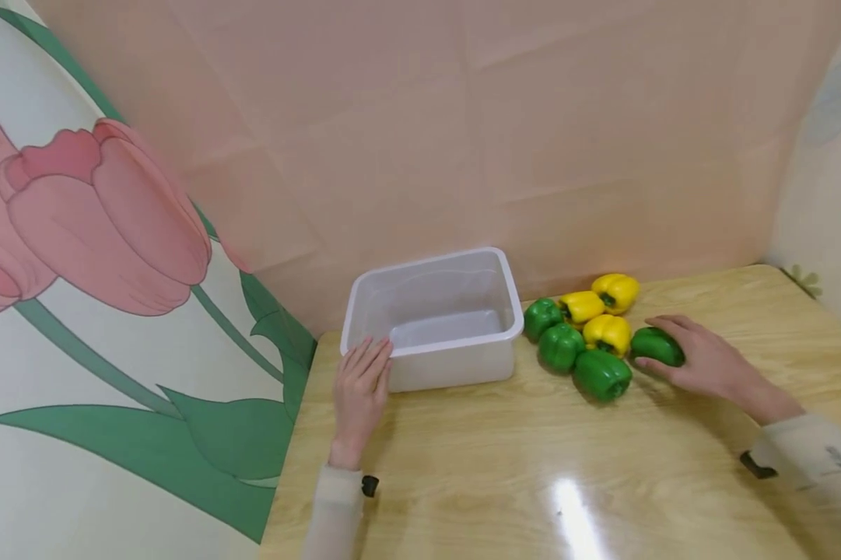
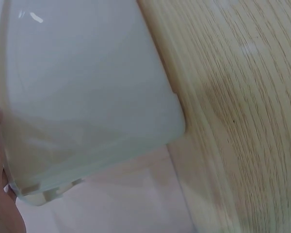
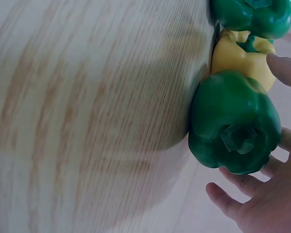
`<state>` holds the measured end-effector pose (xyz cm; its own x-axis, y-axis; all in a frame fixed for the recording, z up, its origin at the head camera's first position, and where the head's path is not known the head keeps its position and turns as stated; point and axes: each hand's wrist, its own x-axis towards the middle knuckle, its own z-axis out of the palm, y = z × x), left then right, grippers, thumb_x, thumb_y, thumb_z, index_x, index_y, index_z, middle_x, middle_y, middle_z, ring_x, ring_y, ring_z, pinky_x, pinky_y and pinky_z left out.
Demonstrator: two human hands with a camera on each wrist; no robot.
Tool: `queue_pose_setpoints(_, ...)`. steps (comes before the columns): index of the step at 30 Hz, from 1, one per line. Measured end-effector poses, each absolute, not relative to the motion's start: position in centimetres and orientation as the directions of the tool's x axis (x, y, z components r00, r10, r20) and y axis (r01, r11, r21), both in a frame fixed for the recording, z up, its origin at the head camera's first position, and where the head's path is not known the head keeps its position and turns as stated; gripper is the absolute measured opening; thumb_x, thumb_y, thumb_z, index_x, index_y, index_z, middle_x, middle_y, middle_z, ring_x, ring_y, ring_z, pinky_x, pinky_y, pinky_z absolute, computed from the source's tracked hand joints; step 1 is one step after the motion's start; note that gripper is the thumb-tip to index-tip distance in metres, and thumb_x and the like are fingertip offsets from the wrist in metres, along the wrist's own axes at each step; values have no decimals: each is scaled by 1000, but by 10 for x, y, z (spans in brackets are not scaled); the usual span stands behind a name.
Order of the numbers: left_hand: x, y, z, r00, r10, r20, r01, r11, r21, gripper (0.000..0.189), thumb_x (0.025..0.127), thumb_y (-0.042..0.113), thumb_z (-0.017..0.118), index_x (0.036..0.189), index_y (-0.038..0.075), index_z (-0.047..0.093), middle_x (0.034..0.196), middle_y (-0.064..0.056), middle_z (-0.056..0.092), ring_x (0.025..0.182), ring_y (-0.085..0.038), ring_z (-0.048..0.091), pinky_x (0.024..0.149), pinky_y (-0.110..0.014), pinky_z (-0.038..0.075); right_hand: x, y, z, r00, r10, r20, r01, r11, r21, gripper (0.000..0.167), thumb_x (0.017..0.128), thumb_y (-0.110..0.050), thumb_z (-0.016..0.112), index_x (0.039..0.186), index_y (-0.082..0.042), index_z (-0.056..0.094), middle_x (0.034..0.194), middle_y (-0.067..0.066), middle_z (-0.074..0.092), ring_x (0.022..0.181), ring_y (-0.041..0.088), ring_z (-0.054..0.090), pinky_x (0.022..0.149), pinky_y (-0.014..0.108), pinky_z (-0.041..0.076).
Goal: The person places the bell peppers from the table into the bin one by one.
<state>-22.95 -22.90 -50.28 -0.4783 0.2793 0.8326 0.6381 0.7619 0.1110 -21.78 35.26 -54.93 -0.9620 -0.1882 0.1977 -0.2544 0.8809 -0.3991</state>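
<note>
A white plastic bin point(image 1: 455, 365) stands at the table's back left. My left hand point(image 1: 360, 389) rests on its front left rim with fingers laid straight over the edge. Part of that hand point(image 2: 2, 189) shows beside the bin's wall point(image 2: 87, 82) in the left wrist view. At the far right of a pepper cluster lies a green bell pepper point(image 1: 657, 347), stem toward the right wrist camera. Around it my right hand point(image 1: 707, 362) spreads, fingers point(image 3: 245, 184) along its far side and the thumb point(image 3: 286, 72) apart from it.
Left of that pepper are more green bell peppers point(image 1: 602, 375) and several yellow ones point(image 1: 607, 333), close together beside the bin. The wooden table point(image 1: 476, 459) meets a pink-covered backing point(image 1: 406, 155). A tulip-painted wall point(image 1: 112, 350) stands on the left.
</note>
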Motion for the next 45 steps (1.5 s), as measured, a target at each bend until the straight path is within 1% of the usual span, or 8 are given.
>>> queue_pose_setpoints(3, -229, -232, -504, -470, 263, 843, 639, 759, 120, 35, 91, 4, 82, 126, 6, 78, 130, -11, 77, 126, -41, 70, 108, -62, 52, -220, 349, -552, -959, -193, 210, -264, 877, -402, 86, 91, -53, 80, 152, -1, 50, 151, 35, 47, 117, 53, 60, 83, 69, 53)
queue_pose_setpoints(9, -232, -235, -505, -454, 260, 852, 649, 752, 116, 35, 91, 6, 82, 126, 6, 78, 129, -12, 78, 125, -42, 70, 105, -65, 53, -222, 347, -557, -944, -210, 253, -299, 868, -397, 81, 91, -46, 84, 151, -2, 52, 148, 33, 50, 113, 51, 62, 79, 66, 55)
queue_pose_setpoints(17, -231, -233, -505, -464, 253, 849, 647, 752, 130, 35, 90, 6, 83, 125, 6, 79, 128, -13, 78, 124, -43, 71, 104, -66, 53, -223, 347, -563, -936, -225, 272, -321, 861, -394, 78, 89, -39, 86, 150, -2, 54, 148, 33, 50, 112, 50, 61, 79, 65, 55)
queue_pose_setpoints(21, -230, -232, -504, -455, 251, 854, 649, 751, 125, 34, 88, 5, 84, 122, 5, 80, 126, -14, 78, 122, -44, 71, 103, -67, 53, -223, 346, -563, -926, -238, 292, -342, 855, -389, 77, 88, -35, 88, 149, -3, 55, 147, 33, 51, 113, 51, 60, 78, 65, 55)
queue_pose_setpoints(28, -231, -229, -502, -460, 244, 853, 641, 757, 129, 31, 90, 8, 83, 121, 5, 80, 127, -12, 78, 123, -43, 71, 105, -65, 53, -223, 349, -564, -900, -266, 347, -390, 846, -364, 73, 82, -24, 93, 144, -2, 61, 144, 30, 54, 111, 49, 60, 78, 65, 55)
queue_pose_setpoints(32, -230, -227, -503, -470, 241, 849, 640, 755, 140, 32, 90, 7, 83, 122, 5, 80, 127, -13, 78, 122, -44, 71, 105, -67, 52, -223, 351, -567, -889, -280, 363, -409, 841, -354, 71, 82, -24, 93, 143, -3, 64, 142, 28, 56, 110, 47, 62, 78, 64, 55)
queue_pose_setpoints(39, -230, -227, -504, -465, 240, 852, 646, 750, 141, 31, 91, 8, 82, 121, 5, 79, 127, -14, 78, 122, -45, 71, 106, -67, 52, -225, 354, -568, -856, -319, 406, -462, 824, -327, 68, 79, -22, 94, 139, -2, 67, 135, 29, 59, 105, 46, 65, 76, 63, 56)
queue_pose_setpoints(45, -230, -226, -503, -471, 234, 851, 648, 746, 153, 29, 93, 10, 80, 122, 5, 79, 126, -15, 78, 125, -43, 70, 107, -67, 51, -225, 352, -566, -857, -312, 411, -460, 822, -337, 67, 78, -19, 95, 138, -2, 69, 135, 30, 61, 107, 47, 65, 78, 64, 55)
